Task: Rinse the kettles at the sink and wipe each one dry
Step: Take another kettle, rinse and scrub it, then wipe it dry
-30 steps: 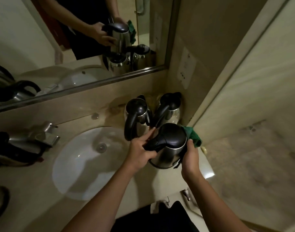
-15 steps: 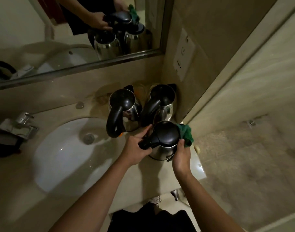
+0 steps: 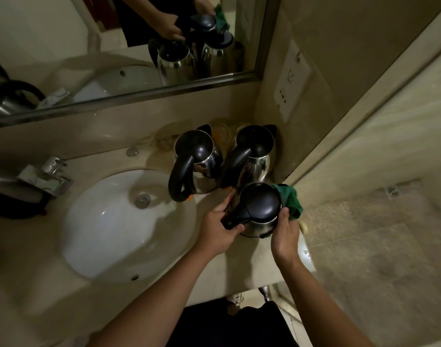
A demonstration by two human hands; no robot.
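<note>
While left hand [image 3: 218, 227] grips kettle [image 3: 260, 209] handle, right hand [image 3: 285, 230] fingers clutch green cloth [image 3: 290, 200].

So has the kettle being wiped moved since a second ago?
No: the held kettle stays just in front of the corner kettle; only the camera shifted.

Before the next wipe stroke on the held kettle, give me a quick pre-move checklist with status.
1. Left hand grip on the handle of the held kettle: ok, fingers curled round it.
2. Right hand holds the green cloth against the kettle's side: ok.
3. Lid of the held kettle closed: ok.
4. Room beside the two kettles at the back, left one and right one: not ok, the right one's handle is very near the held kettle.
5. Held kettle resting on the counter: cannot tell, its base is hidden.
6. Kettle's far side dry: cannot tell.
</note>
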